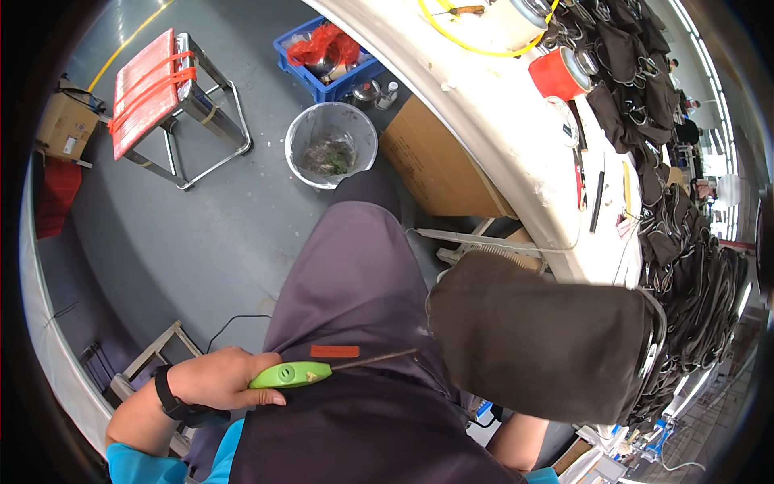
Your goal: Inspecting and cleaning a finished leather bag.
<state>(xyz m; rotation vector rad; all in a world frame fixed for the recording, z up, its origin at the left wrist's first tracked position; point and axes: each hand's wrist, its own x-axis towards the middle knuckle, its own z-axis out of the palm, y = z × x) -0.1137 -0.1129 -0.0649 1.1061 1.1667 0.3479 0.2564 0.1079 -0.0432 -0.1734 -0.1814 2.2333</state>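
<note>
My left hand (226,377) is closed around the green handle of a slim tool (292,374). Its thin dark metal shaft points right, across my dark apron (355,282). I cannot make out what kind of tool it is. To the right, a dark brown fabric pouch (548,339) is raised beside my lap, with metal wire (655,323) along its right edge. My right forearm (518,440) goes up beneath this pouch. The pouch hides my right hand and its fingers.
A white table (516,129) curves along the right, bearing a red container (558,74) and dark wired pouches (629,48). Beyond my knees stand a clear waste bin (300,169), a cardboard sheet (435,157) and a blue crate (343,87). A red-topped stool (149,89) is at left.
</note>
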